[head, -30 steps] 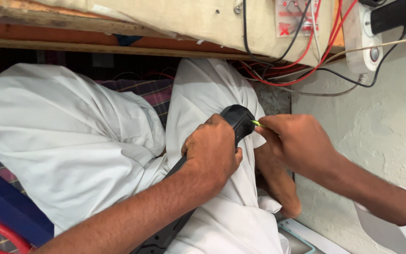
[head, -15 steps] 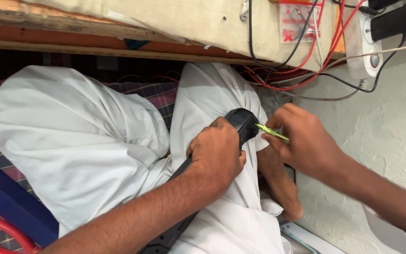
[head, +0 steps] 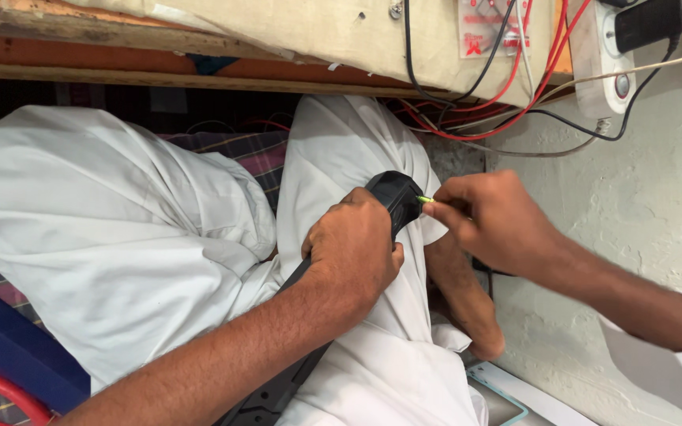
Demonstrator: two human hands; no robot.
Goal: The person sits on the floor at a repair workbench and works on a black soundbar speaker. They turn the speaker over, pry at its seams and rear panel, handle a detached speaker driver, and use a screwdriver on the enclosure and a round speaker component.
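Here, in the head view, the left hand (head: 354, 246) wraps tight around a long black device (head: 395, 197) lying across the white-trousered lap (head: 159, 237). The right hand (head: 487, 225) pinches a thin green-tipped tool (head: 425, 199) (only its tip shows) against the device's end, below red and black wires (head: 507, 95).

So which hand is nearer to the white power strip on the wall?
The right hand. It pinches a thin green piece below and left of the power strip. The left hand is farther left, wrapped around the black device.
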